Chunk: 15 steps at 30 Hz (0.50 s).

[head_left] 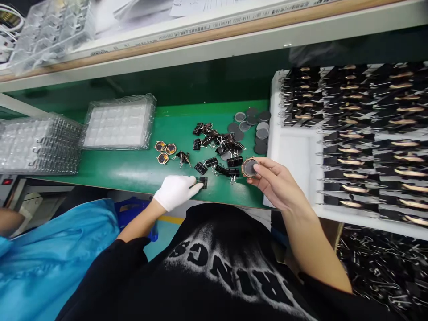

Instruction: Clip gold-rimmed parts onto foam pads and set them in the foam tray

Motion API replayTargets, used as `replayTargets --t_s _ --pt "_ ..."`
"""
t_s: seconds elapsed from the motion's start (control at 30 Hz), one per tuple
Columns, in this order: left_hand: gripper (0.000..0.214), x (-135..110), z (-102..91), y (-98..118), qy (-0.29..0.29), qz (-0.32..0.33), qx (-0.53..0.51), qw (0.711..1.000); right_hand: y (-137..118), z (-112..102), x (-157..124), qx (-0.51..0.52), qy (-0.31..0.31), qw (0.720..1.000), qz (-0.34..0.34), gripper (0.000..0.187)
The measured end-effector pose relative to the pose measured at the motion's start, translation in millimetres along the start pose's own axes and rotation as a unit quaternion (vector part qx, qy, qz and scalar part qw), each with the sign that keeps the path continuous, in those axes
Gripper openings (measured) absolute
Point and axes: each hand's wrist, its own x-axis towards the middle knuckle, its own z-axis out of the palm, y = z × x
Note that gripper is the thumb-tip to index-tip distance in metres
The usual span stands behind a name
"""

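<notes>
My left hand (pixel 175 191) wears a white glove and pinches a black binder clip (pixel 202 182) at the near edge of the green table (pixel 133 167). My right hand (pixel 274 180), bare, holds a round grey disc with a copper coil ring (pixel 249 167) between thumb and fingers, just right of a heap of black binder clips (pixel 219 147). Several grey discs (pixel 254 125) lie behind the heap. Three copper coil rings (pixel 165 150) lie left of it, with a lone clip (pixel 183 157) beside them.
A white tray (pixel 294 151) at the right holds rows of clipped assemblies (pixel 368 133). Clear plastic blister trays (pixel 118 121) and a stack of them (pixel 36 145) stand at the left. A shelf (pixel 214 40) runs overhead. A blue sleeve (pixel 50 249) of another person is at lower left.
</notes>
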Motion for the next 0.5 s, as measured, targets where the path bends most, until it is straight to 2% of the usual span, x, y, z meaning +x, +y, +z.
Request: replayTargets --t_s 0.07,0.17,0.23,0.3,0.37,0.43,0.5 --pt "0.047 -5 6.1 9 0.018 -0.005 -0.097 0.995 4 4 0 -0.001 -0.018 1.0 0.005 0.033" --pt "0.045 -3 2.3 29 0.103 -0.009 -0.259 0.96 8 12 -2 -0.012 -0.06 0.998 -0.007 0.031" --pt "0.041 3 -4.4 45 0.173 -0.005 -0.322 0.931 10 16 -5 -0.028 -0.09 0.995 -0.029 0.026" --pt "0.039 10 -10.5 59 0.212 0.024 -0.355 0.91 12 18 -9 -0.047 -0.112 0.991 -0.051 0.022" --pt "0.04 16 -14.6 67 0.197 0.093 -0.358 0.908 13 15 -13 -0.063 -0.124 0.988 -0.069 0.02" --pt "0.041 21 -16.8 68 0.17 0.151 -0.315 0.922 13 10 -17 -0.07 -0.129 0.984 -0.098 0.02" --pt "0.043 26 -18.0 64 0.156 0.145 -0.261 0.942 10 5 -20 -0.077 -0.138 0.979 -0.13 0.018"
